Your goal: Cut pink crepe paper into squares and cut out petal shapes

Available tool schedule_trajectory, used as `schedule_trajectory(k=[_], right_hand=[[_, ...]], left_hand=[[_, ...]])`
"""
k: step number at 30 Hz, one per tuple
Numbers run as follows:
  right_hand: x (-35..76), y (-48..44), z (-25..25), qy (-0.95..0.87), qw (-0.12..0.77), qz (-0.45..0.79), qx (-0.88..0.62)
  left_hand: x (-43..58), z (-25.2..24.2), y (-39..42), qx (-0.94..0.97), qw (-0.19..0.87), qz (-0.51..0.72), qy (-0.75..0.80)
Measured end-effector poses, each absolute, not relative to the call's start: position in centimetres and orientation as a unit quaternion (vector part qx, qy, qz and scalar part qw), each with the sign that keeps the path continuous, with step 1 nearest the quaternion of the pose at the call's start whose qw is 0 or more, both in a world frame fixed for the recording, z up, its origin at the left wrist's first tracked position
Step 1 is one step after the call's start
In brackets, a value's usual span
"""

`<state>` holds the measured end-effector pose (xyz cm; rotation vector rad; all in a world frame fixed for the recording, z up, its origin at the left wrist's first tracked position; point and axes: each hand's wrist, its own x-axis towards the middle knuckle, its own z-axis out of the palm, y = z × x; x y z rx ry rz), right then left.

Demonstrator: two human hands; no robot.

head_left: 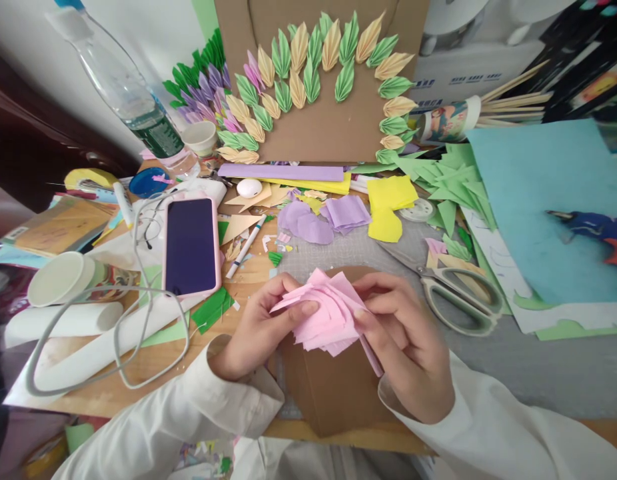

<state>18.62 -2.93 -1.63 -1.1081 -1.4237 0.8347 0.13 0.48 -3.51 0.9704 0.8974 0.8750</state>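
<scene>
Both hands hold a fanned stack of pink paper pieces (324, 312) just above a brown cardboard piece (333, 387) lying at the desk's near edge. My left hand (258, 327) pinches the stack from the left, thumb on top. My right hand (403, 340) grips it from the right, with fingers curled round the pink paper. Both sleeves are white.
Grey-handled scissors (453, 293) lie right of my hands. A phone in a pink case (191, 245) with a white cable (138, 333) lies to the left. Purple (313, 223), yellow (388, 203) and green (443, 183) paper cut-outs lie behind. A cardboard panel with paper leaves (328, 120) stands at the back, beside a water bottle (133, 100).
</scene>
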Motion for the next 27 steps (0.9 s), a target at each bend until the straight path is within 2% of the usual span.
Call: schedule_trajectory(k=[4,7,11,17,24,27], right_hand=[[18.6,-3.0,-1.6,-0.579,0.565,0.344,-0.476],[18.7,-2.7,-1.7,-0.517,0.620,0.349,-0.476],[19.7,-1.9,-1.6,-0.409,0.662,0.406,-0.479],[20.3,-1.2,-1.4,-0.406,0.609,0.503,-0.459],[19.1,-1.9,-1.7,-0.528,0.488,0.485,-0.498],[18.9,-2.1,-1.7,-0.564,0.466,0.446,-0.515]], left_hand=[[0.3,-3.3,0.5,0.415,0.705,0.409,0.405],[0.3,-3.1,0.7,0.373,0.700,0.430,0.431],[0.1,-2.7,1.0,0.352,0.695,0.432,0.454],[0.1,-2.2,0.9,0.388,0.720,0.372,0.439],[0.0,-2.0,0.6,0.424,0.737,0.320,0.417],[0.1,-1.8,0.7,0.442,0.742,0.298,0.406]])
